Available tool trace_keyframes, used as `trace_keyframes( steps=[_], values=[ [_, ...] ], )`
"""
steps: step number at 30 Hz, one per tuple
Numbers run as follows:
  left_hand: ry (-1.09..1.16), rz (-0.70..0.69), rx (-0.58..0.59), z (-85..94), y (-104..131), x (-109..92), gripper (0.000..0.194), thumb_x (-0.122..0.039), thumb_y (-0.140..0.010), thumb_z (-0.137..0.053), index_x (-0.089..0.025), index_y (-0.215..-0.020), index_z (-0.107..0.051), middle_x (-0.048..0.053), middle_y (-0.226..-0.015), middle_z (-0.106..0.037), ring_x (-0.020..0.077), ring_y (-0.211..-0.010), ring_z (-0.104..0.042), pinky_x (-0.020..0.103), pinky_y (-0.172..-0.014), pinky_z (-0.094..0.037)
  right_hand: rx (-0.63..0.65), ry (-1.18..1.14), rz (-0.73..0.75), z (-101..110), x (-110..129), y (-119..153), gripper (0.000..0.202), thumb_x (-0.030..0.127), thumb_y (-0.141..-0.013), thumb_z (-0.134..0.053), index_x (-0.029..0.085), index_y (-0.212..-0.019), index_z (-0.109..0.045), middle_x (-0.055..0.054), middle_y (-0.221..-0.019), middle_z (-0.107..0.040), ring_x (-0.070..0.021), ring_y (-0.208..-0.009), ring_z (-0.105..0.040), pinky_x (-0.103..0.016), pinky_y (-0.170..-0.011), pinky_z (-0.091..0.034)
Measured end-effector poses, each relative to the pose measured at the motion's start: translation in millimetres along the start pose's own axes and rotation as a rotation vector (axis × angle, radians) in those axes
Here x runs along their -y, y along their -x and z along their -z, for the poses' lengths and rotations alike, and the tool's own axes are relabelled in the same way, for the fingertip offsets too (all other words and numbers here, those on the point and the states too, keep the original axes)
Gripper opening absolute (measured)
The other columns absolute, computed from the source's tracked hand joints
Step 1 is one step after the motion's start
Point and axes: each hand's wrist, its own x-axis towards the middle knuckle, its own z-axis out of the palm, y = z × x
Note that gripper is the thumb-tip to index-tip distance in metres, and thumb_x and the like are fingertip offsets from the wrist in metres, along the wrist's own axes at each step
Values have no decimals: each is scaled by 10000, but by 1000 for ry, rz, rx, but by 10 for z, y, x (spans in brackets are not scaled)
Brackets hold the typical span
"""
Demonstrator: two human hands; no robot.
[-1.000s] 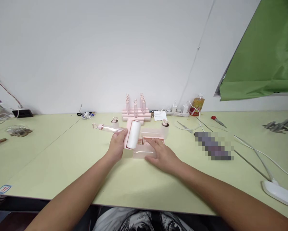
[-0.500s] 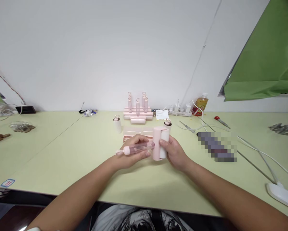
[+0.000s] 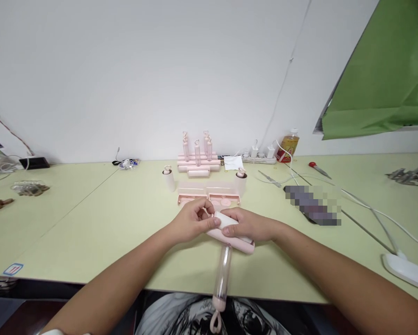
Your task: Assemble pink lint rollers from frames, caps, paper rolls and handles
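Note:
A pink lint roller [image 3: 239, 244] is held low over the near table, its clear handle [image 3: 223, 272] pointing toward my lap and ending in a pink loop. The white roll [image 3: 226, 221] shows in its curved pink cover. My left hand [image 3: 193, 221] pinches the roll's left end between thumb and fingers. Around the cover and the roll's right part, my right hand [image 3: 247, 224] is closed. Just beyond my hands lie two open pink trays [image 3: 225, 197] with round pink pieces inside. Upright white cylinders with pink loops, one at left [image 3: 168, 180] and one at right [image 3: 241, 184], flank them.
Several finished-looking pink lint rollers [image 3: 198, 165] stand against the wall, handles up. To their right are a power strip [image 3: 261, 160], a drink bottle [image 3: 288, 146], tweezers [image 3: 270, 179] and a screwdriver [image 3: 320, 170]. A pixelated dark object [image 3: 312, 204] and white cables lie at right.
The lint roller has turned: its handle swung from pointing left to pointing toward me, and the cover now lies sideways. My left hand moved from under the handle to the roll's end.

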Motion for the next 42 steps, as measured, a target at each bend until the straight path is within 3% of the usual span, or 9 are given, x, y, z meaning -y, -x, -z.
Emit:
trace_keyframes(
  steps=[4,10,15,20,25,28,32,42],
  values=[
    [76,85,42,-17,-11,17,330,-389,-713,-749,-190,-805,-503,-79,-529,-445,80,-482,-422,203,-471,-313,-5,70,-6,25,-20,2,337,420,-792,-669,140,-968,-602,-1,-842,-549,-133,-731,-493,-218,-626,-381],
    [84,91,47,-26,-3,-42,302,-271,-664,-763,-176,-703,-479,-74,-592,-423,60,-527,-372,194,-492,-281,12,109,-39,-8,-4,9,335,413,-785,-677,153,-980,-601,12,-809,-545,-125,-689,-488,-206,-576,-366],
    [63,134,61,-31,5,-96,341,-281,-647,-755,-180,-664,-430,-78,-583,-409,53,-508,-357,188,-479,-273,-13,214,1,3,20,13,361,440,-797,-661,144,-999,-620,-10,-864,-589,-145,-740,-520,-223,-625,-391],
    [25,138,17,-18,8,-133,340,-275,-678,-719,-192,-658,-390,-109,-496,-364,39,-430,-325,179,-452,-244,-136,277,32,-46,43,-12,369,472,-787,-660,134,-935,-644,-24,-828,-604,-157,-728,-526,-236,-620,-401],
    [-113,43,-121,-80,7,-84,313,-243,-737,-622,-190,-585,-354,-85,-478,-412,42,-414,-352,175,-432,-265,-447,115,21,-15,84,-29,382,517,-793,-623,152,-904,-606,3,-710,-548,-119,-569,-495,-225,-496,-393],
    [-101,127,-50,-116,3,-2,260,-259,-753,-602,-195,-617,-390,-73,-501,-466,65,-408,-431,181,-407,-317,-510,-41,-18,74,108,7,441,580,-767,-615,162,-899,-572,23,-645,-514,-102,-458,-470,-209,-382,-348],
    [-82,208,124,-73,8,59,253,-269,-759,-603,-197,-638,-393,-73,-519,-468,84,-410,-494,187,-383,-348,-485,-86,19,84,97,19,432,560,-747,-656,165,-900,-577,18,-673,-538,-93,-465,-491,-189,-367,-360],
    [-134,314,328,128,0,29,215,-288,-742,-622,-199,-711,-429,-79,-582,-477,71,-422,-480,194,-392,-413,-493,-214,20,1,-70,-81,461,555,-749,-660,170,-985,-569,10,-696,-580,-102,-449,-530,-174,-309,-367]
  ],
)
